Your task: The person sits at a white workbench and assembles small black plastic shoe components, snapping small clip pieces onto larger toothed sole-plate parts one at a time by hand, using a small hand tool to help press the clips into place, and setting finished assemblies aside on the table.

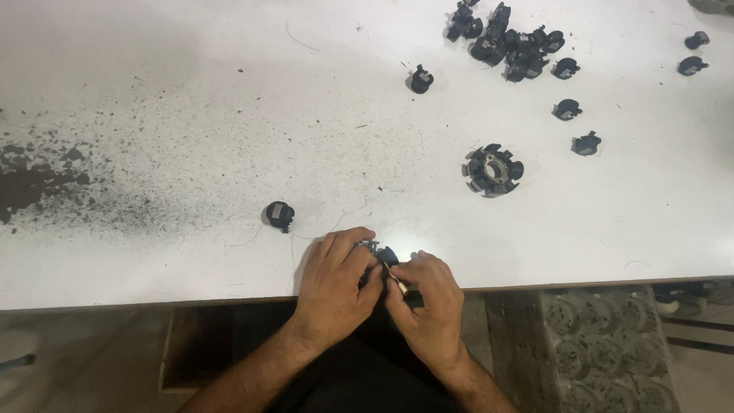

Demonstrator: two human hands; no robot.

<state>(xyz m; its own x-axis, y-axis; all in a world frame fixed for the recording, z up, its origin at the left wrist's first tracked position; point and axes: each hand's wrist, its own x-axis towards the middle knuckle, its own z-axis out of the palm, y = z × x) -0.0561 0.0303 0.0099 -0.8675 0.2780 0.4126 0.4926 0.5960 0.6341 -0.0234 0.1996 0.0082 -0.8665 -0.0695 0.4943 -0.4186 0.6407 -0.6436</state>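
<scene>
At the near edge of the white table [191, 115], my left hand [333, 284] and my right hand [428, 302] meet around a small black part [386, 254] with a bit of metal on it. The left hand's fingers curl over the part. The right hand pinches it from the right side, with something small and pale at its fingertips. Most of the part is hidden by my fingers. A similar small black round part [280, 215] lies on the table just left of my left hand, with a thin wire trailing from it.
A black ring-shaped assembly [493, 170] with several slots lies to the right of centre. A heap of small black parts [508, 42] sits at the far right, with loose ones [566, 109] scattered nearby. Dark dust stains the table's left [46, 183]. A grey moulded tray [604, 344] stands below the table edge.
</scene>
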